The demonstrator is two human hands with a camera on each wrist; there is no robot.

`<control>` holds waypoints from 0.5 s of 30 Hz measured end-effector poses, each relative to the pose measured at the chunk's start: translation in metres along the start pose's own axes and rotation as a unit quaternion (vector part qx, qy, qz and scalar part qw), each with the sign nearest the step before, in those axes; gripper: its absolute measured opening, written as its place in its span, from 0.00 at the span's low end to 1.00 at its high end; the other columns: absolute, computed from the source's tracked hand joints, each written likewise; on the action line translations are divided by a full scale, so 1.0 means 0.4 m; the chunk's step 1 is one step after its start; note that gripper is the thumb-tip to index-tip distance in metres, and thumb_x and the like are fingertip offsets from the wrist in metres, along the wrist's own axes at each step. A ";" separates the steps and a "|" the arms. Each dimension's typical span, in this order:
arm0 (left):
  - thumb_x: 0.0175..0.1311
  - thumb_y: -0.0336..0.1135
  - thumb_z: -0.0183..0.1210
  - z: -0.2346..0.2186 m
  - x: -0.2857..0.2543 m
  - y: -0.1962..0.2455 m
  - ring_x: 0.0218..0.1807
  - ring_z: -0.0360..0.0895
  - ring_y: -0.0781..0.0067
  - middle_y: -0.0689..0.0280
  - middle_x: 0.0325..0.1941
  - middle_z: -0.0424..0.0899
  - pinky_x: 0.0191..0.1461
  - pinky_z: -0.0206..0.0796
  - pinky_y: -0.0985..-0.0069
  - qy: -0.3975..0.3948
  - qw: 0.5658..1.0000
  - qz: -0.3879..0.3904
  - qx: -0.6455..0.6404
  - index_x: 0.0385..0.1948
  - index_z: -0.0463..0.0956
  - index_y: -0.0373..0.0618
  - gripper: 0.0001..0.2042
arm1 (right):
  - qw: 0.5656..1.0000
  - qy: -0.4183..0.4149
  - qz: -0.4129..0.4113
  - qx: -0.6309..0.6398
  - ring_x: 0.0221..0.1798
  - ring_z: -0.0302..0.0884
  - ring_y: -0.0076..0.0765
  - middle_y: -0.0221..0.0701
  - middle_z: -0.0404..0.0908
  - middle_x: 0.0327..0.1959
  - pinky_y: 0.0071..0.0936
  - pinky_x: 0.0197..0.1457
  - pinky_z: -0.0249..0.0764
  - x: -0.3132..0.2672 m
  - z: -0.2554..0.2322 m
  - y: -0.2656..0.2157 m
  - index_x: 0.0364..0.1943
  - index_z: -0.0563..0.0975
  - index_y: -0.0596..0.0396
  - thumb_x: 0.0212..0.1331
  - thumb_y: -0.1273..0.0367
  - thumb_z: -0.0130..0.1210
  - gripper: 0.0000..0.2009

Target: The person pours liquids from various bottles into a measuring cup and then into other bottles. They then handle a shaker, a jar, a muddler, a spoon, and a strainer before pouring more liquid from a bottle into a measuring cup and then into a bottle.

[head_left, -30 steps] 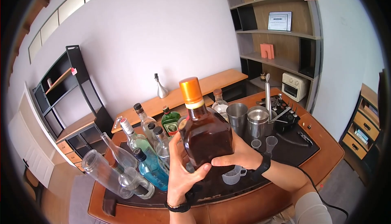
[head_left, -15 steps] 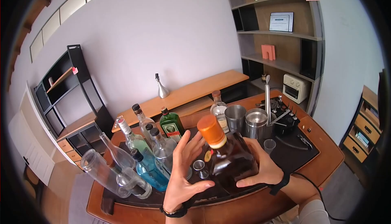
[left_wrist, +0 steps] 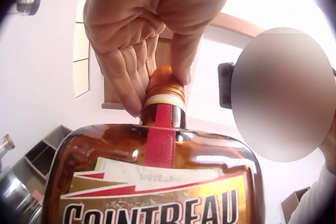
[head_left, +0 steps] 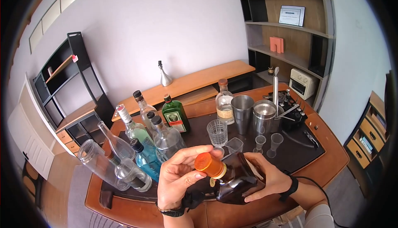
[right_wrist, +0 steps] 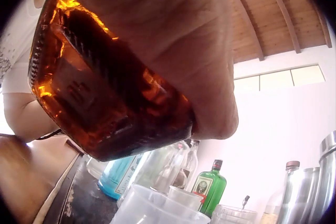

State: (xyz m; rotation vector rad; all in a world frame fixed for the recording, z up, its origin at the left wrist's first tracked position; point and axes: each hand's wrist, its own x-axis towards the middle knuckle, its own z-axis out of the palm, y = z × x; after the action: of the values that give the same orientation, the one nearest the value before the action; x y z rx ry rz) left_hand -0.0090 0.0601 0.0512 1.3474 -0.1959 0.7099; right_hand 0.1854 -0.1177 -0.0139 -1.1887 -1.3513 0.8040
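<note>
A square amber Cointreau liqueur bottle [head_left: 238,184] is tilted over the front of the table, its neck leaning left. My right hand [head_left: 271,176] grips the bottle body from the right side, thumb along the near face. Around the orange bottle cap [head_left: 209,165] my left hand [head_left: 175,182] has its thumb and fingers closed, pinching it. The left wrist view shows the label [left_wrist: 157,198] and a red strip [left_wrist: 160,145] up the neck, just below the fingers. In the right wrist view, the bottle base [right_wrist: 105,98] faces the camera and the palm covers part of it.
Several bottles, including a blue bottle [head_left: 147,161] and a green bottle [head_left: 175,114], stand left on the dark mat. Behind the hands are a cut-glass tumbler [head_left: 217,133], steel shaker tins [head_left: 242,114] and small measuring cups [head_left: 274,145]. A black tool stand [head_left: 292,118] is at right.
The bottle has come down and tipped left from upright. My left hand let go of its body, opened, then took hold of the cap. My right hand kept its grip.
</note>
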 end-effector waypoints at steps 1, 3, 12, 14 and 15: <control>0.60 0.24 0.66 -0.001 0.001 -0.001 0.60 0.80 0.57 0.45 0.57 0.81 0.65 0.71 0.63 0.000 1.000 0.000 -0.003 0.60 0.71 0.30 0.25 | 1.000 -0.003 -0.002 -0.001 0.73 0.58 0.38 0.41 0.59 0.67 0.35 0.77 0.54 0.000 0.001 0.000 0.71 0.52 0.63 0.38 0.61 0.81 0.57; 0.58 0.23 0.67 -0.002 0.001 -0.002 0.59 0.81 0.58 0.46 0.56 0.82 0.64 0.72 0.64 0.004 1.000 -0.001 -0.007 0.58 0.72 0.30 0.24 | 1.000 -0.009 -0.007 -0.002 0.73 0.58 0.38 0.41 0.59 0.67 0.35 0.77 0.54 0.001 0.004 -0.002 0.71 0.52 0.63 0.39 0.61 0.81 0.57; 0.51 0.23 0.74 0.009 0.011 -0.023 0.52 0.82 0.67 0.57 0.47 0.83 0.58 0.74 0.71 0.063 0.997 0.024 0.041 0.49 0.73 0.35 0.24 | 0.999 0.035 -0.016 -0.031 0.72 0.60 0.39 0.41 0.61 0.67 0.35 0.76 0.56 -0.003 0.011 0.015 0.71 0.53 0.61 0.37 0.59 0.82 0.58; 0.49 0.24 0.76 -0.002 0.009 -0.037 0.49 0.82 0.71 0.62 0.44 0.82 0.56 0.73 0.75 0.089 0.992 0.027 0.088 0.46 0.72 0.38 0.24 | 0.999 0.044 -0.018 -0.004 0.72 0.61 0.39 0.41 0.62 0.66 0.35 0.75 0.57 -0.004 0.013 0.023 0.71 0.54 0.60 0.38 0.59 0.82 0.57; 0.46 0.26 0.78 0.007 0.012 -0.035 0.46 0.79 0.76 0.65 0.44 0.79 0.54 0.71 0.78 0.102 0.987 0.028 0.120 0.46 0.70 0.41 0.27 | 0.999 0.048 -0.018 0.009 0.72 0.62 0.39 0.41 0.62 0.66 0.35 0.75 0.57 -0.004 0.014 0.026 0.71 0.54 0.60 0.38 0.59 0.82 0.57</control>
State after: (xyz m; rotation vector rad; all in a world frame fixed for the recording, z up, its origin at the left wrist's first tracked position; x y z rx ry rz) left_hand 0.0033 0.0584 0.0429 1.4902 0.0158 0.9351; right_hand 0.1817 -0.1154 -0.0249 -1.1707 -1.2814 0.7232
